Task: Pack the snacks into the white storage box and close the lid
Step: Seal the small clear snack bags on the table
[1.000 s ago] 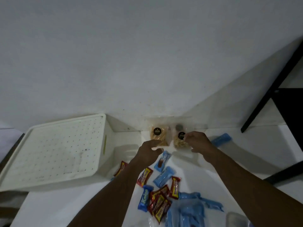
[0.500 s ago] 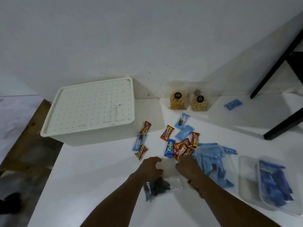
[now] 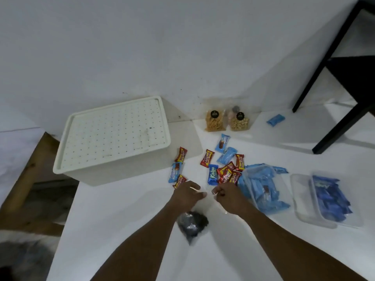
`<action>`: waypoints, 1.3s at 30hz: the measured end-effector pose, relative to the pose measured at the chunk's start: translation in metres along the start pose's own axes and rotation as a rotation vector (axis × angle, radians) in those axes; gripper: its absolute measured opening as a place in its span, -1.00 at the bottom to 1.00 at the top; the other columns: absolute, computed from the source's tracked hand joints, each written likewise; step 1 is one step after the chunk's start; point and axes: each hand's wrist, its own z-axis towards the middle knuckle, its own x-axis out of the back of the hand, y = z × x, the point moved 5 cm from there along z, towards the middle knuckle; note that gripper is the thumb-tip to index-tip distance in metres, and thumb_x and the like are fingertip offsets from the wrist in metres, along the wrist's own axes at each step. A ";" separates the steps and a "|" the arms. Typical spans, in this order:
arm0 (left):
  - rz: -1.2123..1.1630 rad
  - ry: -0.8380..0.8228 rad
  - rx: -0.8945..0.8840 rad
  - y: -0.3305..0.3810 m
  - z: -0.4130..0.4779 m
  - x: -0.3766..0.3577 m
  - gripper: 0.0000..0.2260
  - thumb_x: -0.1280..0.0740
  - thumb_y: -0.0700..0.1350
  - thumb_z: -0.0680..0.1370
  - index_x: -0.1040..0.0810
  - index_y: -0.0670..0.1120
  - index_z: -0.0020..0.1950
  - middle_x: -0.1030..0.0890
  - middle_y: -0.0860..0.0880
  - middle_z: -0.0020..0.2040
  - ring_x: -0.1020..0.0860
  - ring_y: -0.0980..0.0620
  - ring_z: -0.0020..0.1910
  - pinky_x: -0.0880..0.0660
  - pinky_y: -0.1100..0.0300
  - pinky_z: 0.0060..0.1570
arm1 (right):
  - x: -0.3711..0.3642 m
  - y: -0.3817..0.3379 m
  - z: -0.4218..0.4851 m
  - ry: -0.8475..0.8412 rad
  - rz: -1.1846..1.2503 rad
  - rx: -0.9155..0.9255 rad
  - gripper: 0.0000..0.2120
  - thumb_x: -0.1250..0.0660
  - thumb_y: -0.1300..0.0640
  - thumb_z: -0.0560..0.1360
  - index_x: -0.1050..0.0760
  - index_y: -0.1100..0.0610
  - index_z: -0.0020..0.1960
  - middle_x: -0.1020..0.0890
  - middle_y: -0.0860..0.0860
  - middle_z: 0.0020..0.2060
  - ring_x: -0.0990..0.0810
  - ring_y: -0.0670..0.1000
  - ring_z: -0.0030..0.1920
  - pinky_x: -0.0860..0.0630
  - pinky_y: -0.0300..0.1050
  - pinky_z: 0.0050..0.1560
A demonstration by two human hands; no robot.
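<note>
Both bare forearms reach forward side by side, the left hand (image 3: 187,194) and right hand (image 3: 228,197) close together, knuckles up, fingers curled in a pinch, fingertips (image 3: 203,194) nearly meeting between them

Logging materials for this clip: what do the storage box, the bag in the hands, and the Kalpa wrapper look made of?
Storage box: likely matte white plastic, moulded rim, lid dotted with small holes or dimples.
Bag: thin clear plastic film, glossy and crinkled, dark contents showing through; left hand and right hand pinch its top.
Kalpa wrapper: glossy printed film, probably plastic or foil laminate.
</note>
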 end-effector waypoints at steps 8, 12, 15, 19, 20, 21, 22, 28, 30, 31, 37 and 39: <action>-0.309 0.004 -0.186 0.069 -0.015 0.070 -0.91 -0.47 -0.15 0.49 -0.69 -0.17 -0.09 -0.63 0.01 -0.28 -0.53 0.18 -0.37 -0.42 0.40 -0.38 | 0.081 -0.081 0.001 0.065 0.124 0.227 -0.81 -0.36 0.34 0.44 -0.66 0.11 -0.04 -0.60 -0.13 -0.27 -0.55 -0.18 -0.26 -0.45 -0.38 -0.20; -0.455 -0.035 -0.240 0.112 -0.020 0.091 -0.80 -0.49 -0.04 0.40 -0.68 -0.12 -0.07 -0.60 -0.03 -0.30 -0.57 -0.01 -0.24 -0.44 0.16 -0.10 | 0.120 -0.096 0.002 0.118 0.359 0.195 -0.79 -0.46 0.04 0.46 -0.61 0.12 0.02 -0.65 0.03 -0.12 -0.60 -0.05 -0.12 -0.51 -0.19 -0.10; -0.498 -0.029 -0.311 0.135 -0.019 0.104 -0.86 -0.50 0.02 0.38 -0.68 0.00 -0.14 -0.59 0.00 -0.30 -0.64 -0.06 -0.22 -0.37 0.02 -0.01 | 0.136 -0.105 0.000 0.078 0.545 0.196 -0.81 -0.42 0.06 0.50 -0.57 0.20 -0.08 -0.67 0.07 -0.25 -0.62 -0.03 -0.21 -0.47 -0.10 -0.17; -0.512 0.013 -0.377 0.155 -0.025 0.118 -0.87 -0.48 0.03 0.47 -0.64 0.00 -0.13 -0.60 0.00 -0.25 -0.66 -0.06 -0.23 -0.33 0.13 -0.19 | 0.150 -0.124 0.000 0.070 0.646 0.239 -0.83 -0.43 0.09 0.49 -0.55 0.20 -0.07 -0.67 0.10 -0.25 -0.64 0.04 -0.18 -0.47 -0.04 -0.15; -0.517 0.021 -0.388 0.158 -0.026 0.122 -0.86 -0.48 0.03 0.47 -0.64 -0.01 -0.12 -0.61 -0.01 -0.24 -0.67 -0.06 -0.23 -0.34 0.12 -0.18 | 0.153 -0.129 0.000 0.063 0.652 0.246 -0.83 -0.43 0.09 0.48 -0.55 0.20 -0.07 -0.67 0.10 -0.25 -0.63 0.04 -0.18 -0.46 -0.03 -0.13; -0.518 0.025 -0.394 0.161 -0.028 0.126 -0.87 -0.47 0.02 0.48 -0.64 -0.02 -0.11 -0.62 -0.02 -0.22 -0.68 -0.05 -0.22 -0.35 0.10 -0.15 | 0.154 -0.133 0.001 0.054 0.670 0.256 -0.82 -0.43 0.10 0.49 -0.55 0.22 -0.06 -0.66 0.10 -0.26 -0.62 0.04 -0.19 -0.46 -0.03 -0.12; -0.515 0.026 -0.400 0.164 -0.030 0.129 -0.88 -0.46 0.02 0.49 -0.64 -0.02 -0.11 -0.63 -0.02 -0.20 -0.68 -0.05 -0.21 -0.36 0.07 -0.11 | 0.156 -0.138 0.000 0.049 0.689 0.265 -0.82 -0.42 0.12 0.49 -0.55 0.24 -0.05 -0.65 0.11 -0.26 -0.61 0.04 -0.20 -0.45 -0.02 -0.12; -0.471 0.040 -0.469 0.178 -0.035 0.140 -0.87 -0.42 -0.01 0.53 -0.57 -0.05 -0.13 -0.62 -0.03 -0.23 -0.67 0.03 -0.23 -0.40 0.09 -0.10 | 0.161 -0.155 0.003 0.045 0.698 0.331 -0.87 -0.42 0.14 0.49 -0.56 0.21 -0.11 -0.62 0.08 -0.32 -0.57 0.03 -0.21 -0.44 -0.05 -0.15; -0.495 0.059 -0.510 0.181 -0.036 0.143 -0.86 -0.41 -0.04 0.54 -0.57 -0.09 -0.11 -0.61 -0.05 -0.25 -0.65 0.05 -0.24 -0.42 0.07 -0.07 | 0.160 -0.156 0.003 0.029 0.751 0.333 -0.89 -0.39 0.13 0.51 -0.59 0.18 -0.09 -0.64 0.07 -0.31 -0.59 0.03 -0.21 -0.44 -0.06 -0.16; -0.513 0.070 -0.527 0.183 -0.036 0.144 -0.86 -0.40 -0.05 0.55 -0.57 -0.11 -0.10 -0.61 -0.06 -0.26 -0.65 0.06 -0.25 -0.43 0.06 -0.06 | 0.159 -0.156 0.004 0.020 0.807 0.324 -0.88 -0.38 0.12 0.52 -0.59 0.19 -0.06 -0.64 0.09 -0.29 -0.61 0.04 -0.21 -0.45 -0.06 -0.16; -0.580 0.045 -0.488 0.187 -0.035 0.141 -0.81 -0.42 0.02 0.53 -0.62 -0.11 -0.10 -0.65 -0.09 -0.21 -0.67 0.04 -0.21 -0.47 0.01 0.02 | 0.165 -0.159 0.001 0.126 0.906 0.315 -0.85 -0.31 0.18 0.56 -0.56 0.15 -0.18 -0.66 0.16 -0.25 -0.63 0.11 -0.17 -0.44 -0.01 -0.13; -0.549 0.028 -0.480 0.190 -0.037 0.139 -0.76 -0.44 0.05 0.50 -0.65 -0.12 -0.04 -0.67 -0.08 -0.20 -0.67 0.04 -0.19 -0.49 0.04 -0.01 | 0.168 -0.165 -0.001 0.155 0.855 0.337 -0.85 -0.31 0.18 0.56 -0.55 0.19 -0.16 -0.67 0.17 -0.26 -0.63 0.11 -0.17 -0.44 0.01 -0.11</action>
